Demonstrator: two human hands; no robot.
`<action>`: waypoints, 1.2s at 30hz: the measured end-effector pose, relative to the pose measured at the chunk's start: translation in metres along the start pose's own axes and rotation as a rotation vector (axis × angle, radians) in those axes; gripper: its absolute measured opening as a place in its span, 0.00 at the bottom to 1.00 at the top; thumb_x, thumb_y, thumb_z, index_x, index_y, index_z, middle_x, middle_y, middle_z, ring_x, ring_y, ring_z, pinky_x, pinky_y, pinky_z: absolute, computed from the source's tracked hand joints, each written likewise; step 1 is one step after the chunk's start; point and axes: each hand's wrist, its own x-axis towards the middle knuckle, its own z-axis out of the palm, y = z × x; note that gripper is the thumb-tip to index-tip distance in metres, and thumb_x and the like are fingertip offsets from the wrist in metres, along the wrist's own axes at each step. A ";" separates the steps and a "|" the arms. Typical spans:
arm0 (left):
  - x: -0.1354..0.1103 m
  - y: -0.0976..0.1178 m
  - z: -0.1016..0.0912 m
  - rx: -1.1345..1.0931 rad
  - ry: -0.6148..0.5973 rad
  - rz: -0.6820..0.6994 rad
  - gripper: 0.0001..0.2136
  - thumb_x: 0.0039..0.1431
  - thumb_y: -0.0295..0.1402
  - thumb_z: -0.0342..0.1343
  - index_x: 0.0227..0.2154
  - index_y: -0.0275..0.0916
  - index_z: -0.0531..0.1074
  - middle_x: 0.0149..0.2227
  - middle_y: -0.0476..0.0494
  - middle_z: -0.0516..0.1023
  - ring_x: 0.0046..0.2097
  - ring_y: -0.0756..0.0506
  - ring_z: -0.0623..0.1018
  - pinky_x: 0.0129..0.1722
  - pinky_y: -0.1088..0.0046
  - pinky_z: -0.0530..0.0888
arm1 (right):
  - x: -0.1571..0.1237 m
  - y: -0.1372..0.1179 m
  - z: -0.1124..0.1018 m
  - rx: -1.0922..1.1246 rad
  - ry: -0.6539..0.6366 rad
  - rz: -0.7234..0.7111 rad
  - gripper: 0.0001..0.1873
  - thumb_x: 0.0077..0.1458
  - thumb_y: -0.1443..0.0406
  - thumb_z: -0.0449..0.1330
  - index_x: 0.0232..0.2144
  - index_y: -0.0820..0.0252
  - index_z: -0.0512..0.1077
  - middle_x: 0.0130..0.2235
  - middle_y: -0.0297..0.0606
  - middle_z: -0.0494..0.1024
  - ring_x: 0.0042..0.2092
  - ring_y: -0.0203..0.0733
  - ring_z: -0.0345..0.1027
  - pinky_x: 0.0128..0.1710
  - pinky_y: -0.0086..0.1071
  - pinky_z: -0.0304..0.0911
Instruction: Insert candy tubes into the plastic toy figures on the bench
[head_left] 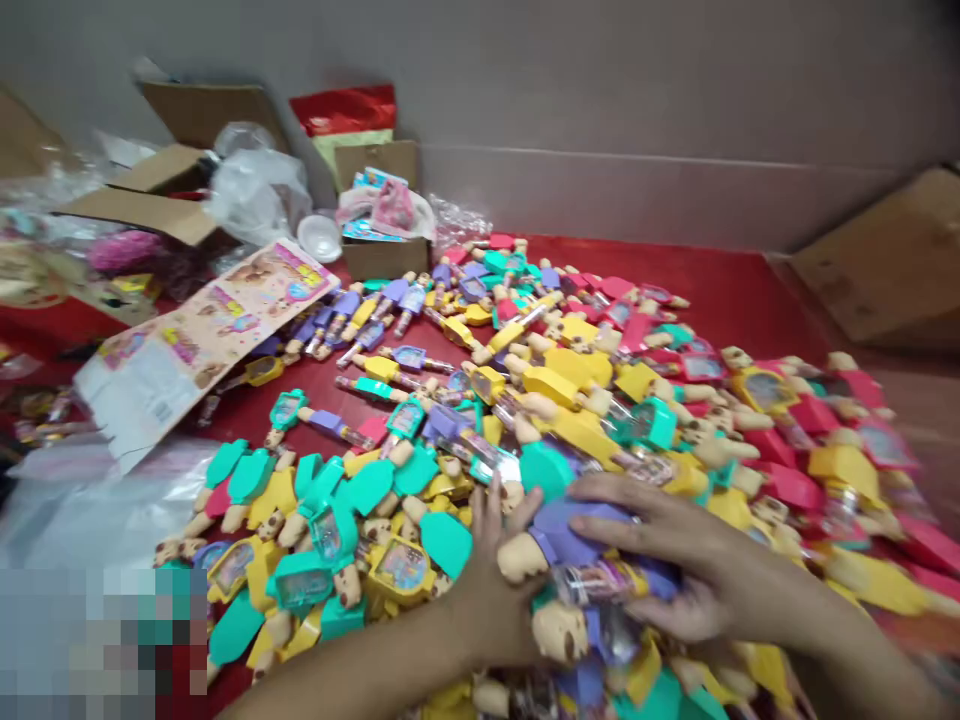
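Small plastic toys with beige animal heads, coloured bodies and clear tubes lie in a big pile [577,370]. At the lower middle, my right hand [675,560] curls over several purple toys [574,530], with its fingers on their bodies and its thumb underneath. My left hand [495,580] is against the head ends of these same toys, fingers stretched and apart, palm turned toward them. A clear tube [600,582] with small contents shows between the hands. Some blur covers both hands, and the toys partly hide the left palm.
A printed cardboard sheet [210,340] rests on the left of the red table surface [720,280]. Behind it stand an open carton [135,210], a small box [386,258] and a red bag [345,110]. Clear plastic [97,510] lies front left; another carton [885,260] is at right.
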 end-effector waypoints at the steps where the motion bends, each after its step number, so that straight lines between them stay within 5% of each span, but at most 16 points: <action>1: 0.002 0.002 -0.006 0.049 -0.022 0.056 0.36 0.35 0.50 0.65 0.52 0.52 0.67 0.65 0.40 0.45 0.62 0.19 0.36 0.52 0.33 0.31 | -0.010 -0.003 0.001 -0.053 0.009 0.021 0.30 0.57 0.61 0.59 0.60 0.45 0.55 0.59 0.43 0.58 0.57 0.51 0.56 0.50 0.42 0.62; 6: -0.002 0.018 -0.021 0.356 -0.051 0.385 0.29 0.41 0.54 0.61 0.46 0.44 0.72 0.64 0.30 0.46 0.62 0.19 0.40 0.51 0.30 0.38 | -0.060 -0.022 0.019 -0.145 0.052 0.094 0.30 0.59 0.66 0.54 0.62 0.47 0.51 0.61 0.41 0.56 0.61 0.51 0.47 0.54 0.46 0.58; 10: -0.047 0.024 -0.013 0.457 0.057 0.496 0.32 0.40 0.50 0.63 0.51 0.47 0.67 0.66 0.33 0.39 0.63 0.21 0.38 0.54 0.34 0.39 | -0.119 -0.052 0.066 -0.249 0.313 0.323 0.26 0.59 0.60 0.55 0.59 0.38 0.55 0.59 0.32 0.60 0.59 0.50 0.52 0.55 0.46 0.56; 15: -0.132 -0.006 0.035 0.681 0.145 0.691 0.18 0.51 0.34 0.60 0.46 0.50 0.68 0.65 0.51 0.46 0.65 0.36 0.46 0.61 0.45 0.41 | -0.213 -0.121 0.193 -0.491 0.931 1.046 0.24 0.66 0.59 0.41 0.62 0.58 0.49 0.60 0.51 0.53 0.60 0.60 0.45 0.54 0.62 0.47; 18: -0.163 -0.028 0.073 0.730 0.088 0.766 0.13 0.54 0.37 0.59 0.44 0.54 0.69 0.64 0.59 0.50 0.65 0.39 0.44 0.62 0.47 0.36 | -0.245 -0.148 0.278 -0.532 1.025 1.337 0.29 0.64 0.48 0.41 0.54 0.63 0.61 0.51 0.52 0.64 0.53 0.59 0.58 0.48 0.57 0.56; 22: -0.170 -0.042 0.102 0.745 -0.038 0.637 0.24 0.52 0.50 0.55 0.50 0.46 0.67 0.64 0.44 0.53 0.64 0.28 0.43 0.57 0.37 0.39 | -0.248 -0.144 0.348 -0.500 1.045 1.583 0.30 0.63 0.44 0.42 0.49 0.62 0.65 0.47 0.45 0.68 0.47 0.50 0.64 0.47 0.49 0.59; 27: -0.165 -0.048 0.105 0.713 -0.191 0.587 0.23 0.53 0.49 0.53 0.50 0.43 0.66 0.64 0.42 0.51 0.62 0.23 0.44 0.50 0.39 0.55 | -0.229 -0.118 0.362 -0.495 1.111 1.747 0.27 0.64 0.47 0.45 0.52 0.63 0.64 0.51 0.46 0.66 0.53 0.51 0.59 0.52 0.51 0.54; 36: -0.135 -0.057 0.082 0.661 -0.286 0.519 0.20 0.58 0.52 0.44 0.45 0.46 0.68 0.62 0.45 0.55 0.61 0.30 0.53 0.51 0.52 0.60 | -0.180 -0.075 0.325 -0.455 1.172 1.736 0.30 0.62 0.48 0.44 0.56 0.61 0.63 0.54 0.52 0.65 0.56 0.59 0.54 0.53 0.57 0.49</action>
